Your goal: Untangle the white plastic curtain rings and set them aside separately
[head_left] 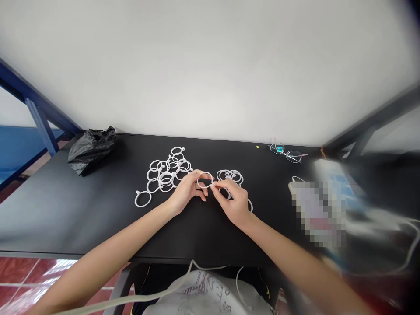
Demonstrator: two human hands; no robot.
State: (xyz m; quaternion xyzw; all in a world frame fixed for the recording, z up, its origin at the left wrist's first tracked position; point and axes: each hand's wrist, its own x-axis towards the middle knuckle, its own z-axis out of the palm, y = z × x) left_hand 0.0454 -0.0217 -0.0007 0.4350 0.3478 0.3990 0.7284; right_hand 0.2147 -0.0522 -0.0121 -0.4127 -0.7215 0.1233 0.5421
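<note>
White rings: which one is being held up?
The ring pinched by the right hand's fingertips; the other rings in view lie on the black table.

The single view comes from a camera worn on the person's head, looking forward and down across the black table point(65, 210) toward the pale wall point(210, 65), which spreads over twelve o'clock. It stands above the table's near edge, close enough that the left forearm point(108, 258) enters from eight o'clock, the right forearm point(295, 262) from four, and the left hand point(185, 190) and right hand point(236, 203) lie just below centre. Its wide field reaches a lettered white cloth point(200, 297) at six and red floor tiles point(16, 273) at eight, blurring toward four.
</note>
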